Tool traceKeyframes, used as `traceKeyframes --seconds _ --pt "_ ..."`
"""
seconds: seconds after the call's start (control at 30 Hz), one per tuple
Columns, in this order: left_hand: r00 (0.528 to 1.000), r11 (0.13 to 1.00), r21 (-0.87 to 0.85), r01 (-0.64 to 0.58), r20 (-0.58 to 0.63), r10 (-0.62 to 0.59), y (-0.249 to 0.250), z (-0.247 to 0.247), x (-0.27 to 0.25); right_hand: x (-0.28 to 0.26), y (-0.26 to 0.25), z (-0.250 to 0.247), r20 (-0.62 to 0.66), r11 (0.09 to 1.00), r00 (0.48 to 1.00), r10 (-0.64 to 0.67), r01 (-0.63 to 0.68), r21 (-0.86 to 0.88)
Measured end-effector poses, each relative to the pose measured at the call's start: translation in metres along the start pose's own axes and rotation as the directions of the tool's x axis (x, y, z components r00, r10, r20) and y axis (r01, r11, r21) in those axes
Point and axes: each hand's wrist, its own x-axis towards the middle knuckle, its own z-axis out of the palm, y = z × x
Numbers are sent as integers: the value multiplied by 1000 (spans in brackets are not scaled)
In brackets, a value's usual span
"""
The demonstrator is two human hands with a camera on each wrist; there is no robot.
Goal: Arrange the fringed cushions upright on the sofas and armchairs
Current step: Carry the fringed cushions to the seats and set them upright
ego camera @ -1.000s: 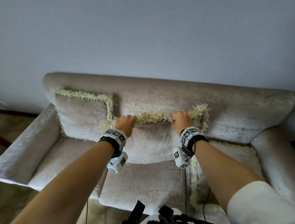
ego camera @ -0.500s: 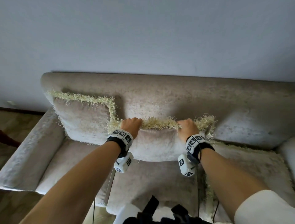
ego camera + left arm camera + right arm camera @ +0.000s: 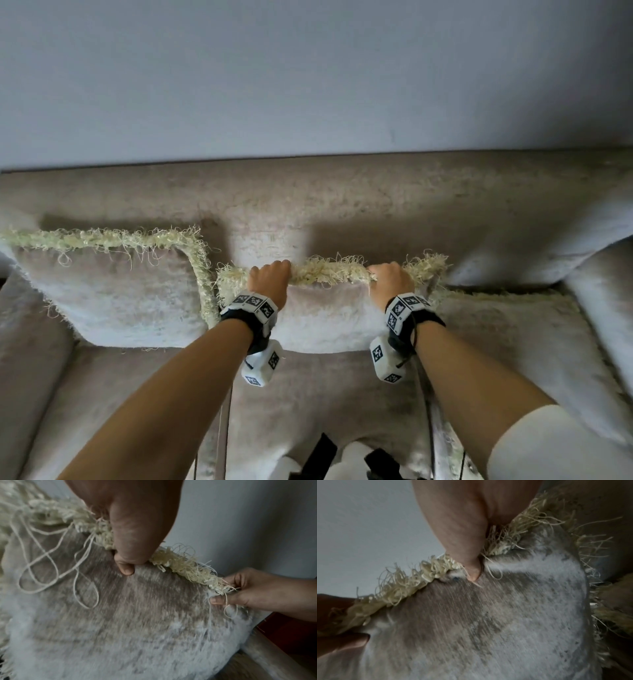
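Observation:
A beige velvet cushion (image 3: 329, 315) with a pale yellow fringe stands upright in the middle of the sofa (image 3: 342, 198), against the backrest. My left hand (image 3: 269, 282) grips its top fringed edge near the left corner, and my right hand (image 3: 392, 284) grips the same edge near the right corner. The left wrist view shows my left hand (image 3: 126, 555) pinching the fringe, thumb on the cushion (image 3: 120, 622) face. In the right wrist view my right hand (image 3: 467, 555) presses its thumb into the cushion (image 3: 505, 622) at the fringe. A second fringed cushion (image 3: 113, 294) stands upright to the left.
A third fringed cushion (image 3: 507, 342) lies flat on the right seat, beside the held one. The sofa's padded arms (image 3: 27, 359) close in both sides. A plain grey wall (image 3: 308, 75) rises behind the backrest. Dark gear straps (image 3: 318, 455) show at the bottom edge.
The view has moved in closer to the sofa and shifted right. Both hands keep their grip on the cushion's top edge, which now sits lower against the backrest.

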Motion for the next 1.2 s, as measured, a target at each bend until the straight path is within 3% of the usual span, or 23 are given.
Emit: traceKeyframes --seconds 0.23,0.37,0.5,0.63,0.77,0.93,1.03,1.13,1.2 --pt "959 997 51 -59 -273 71 -15 34 43 32 -2 20 -159 996 985 -70 77 37" --pt "988 992 -111 -64 -150 47 -12 46 41 26 -7 38 -39 976 998 -53 60 211" --pt "994 985 -138 -107 -20 105 -7 76 29 4 -7 72 96 988 995 -27 12 156" --pt "995 971 -218 -95 -48 86 -1 92 15 -8 -10 96 75 974 997 -22 4 227" --pt "964 938 -250 -242 -174 203 -2 108 17 -4 -23 115 -36 962 998 -61 68 264" --pt "911 923 -121 -365 -253 327 -8 124 43 17 -29 135 -163 952 979 -126 165 257" --pt "840 889 1 -458 -327 433 6 140 48 26 -25 150 -238 922 952 -194 260 286" --pt "840 889 55 -455 -306 449 14 158 54 30 -20 164 -237 915 939 -249 308 260" --pt "842 896 109 -431 -309 443 8 170 66 37 -8 172 -181 931 933 -310 337 142"
